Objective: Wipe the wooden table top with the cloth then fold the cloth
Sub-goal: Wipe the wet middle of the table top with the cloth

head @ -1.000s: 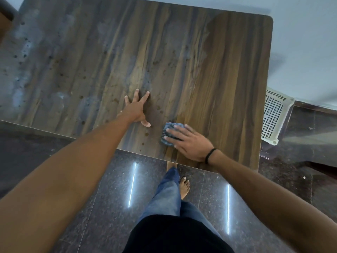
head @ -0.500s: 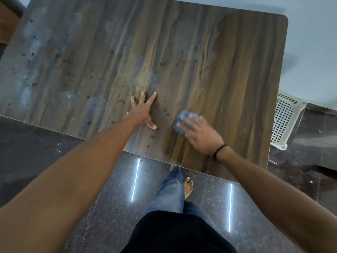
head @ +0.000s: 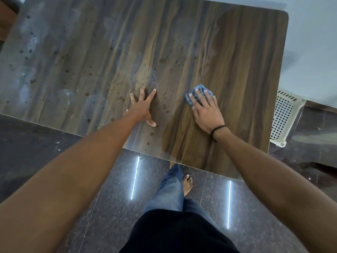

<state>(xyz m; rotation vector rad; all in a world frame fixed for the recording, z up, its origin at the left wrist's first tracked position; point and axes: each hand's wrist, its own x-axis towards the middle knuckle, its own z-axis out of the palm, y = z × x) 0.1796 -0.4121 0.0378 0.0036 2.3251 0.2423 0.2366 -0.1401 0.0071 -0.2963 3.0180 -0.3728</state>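
One cloth: a blue cloth (head: 197, 92), bunched into a small wad, lies on the table top toward its right half, partway between the near edge and the middle.
Right hand: the right hand (head: 205, 108) lies palm down on the cloth, fingers (head: 198, 96) spread over it and pressing it against the wood; the cloth's far edge shows beyond the fingertips.
Wristband: a thin black band (head: 217, 129) circles the right wrist, just nearer than the cloth.
Left hand: the left hand (head: 144, 108) rests flat on the wood to the left of the cloth, apart from it, fingers splayed wide and gripping nothing.
Table: the wooden table (head: 109, 52) has dark streaked grain; the strip around and to the right of the cloth looks darker and cleaner, while the wood to the left of the cloth is greyish, hazy and dotted with small dark spots (head: 87, 94).
Basket: a white plastic basket (head: 284, 117) with a grid of holes stands on the floor past the table's right edge, well to the right of the cloth.
Floor: dark speckled tiles (head: 113, 189) nearer than the cloth carry two bright light streaks.
Legs: blue jeans (head: 171, 190) and a bare foot (head: 187, 183) show below the table's near edge, on the near side of the cloth.
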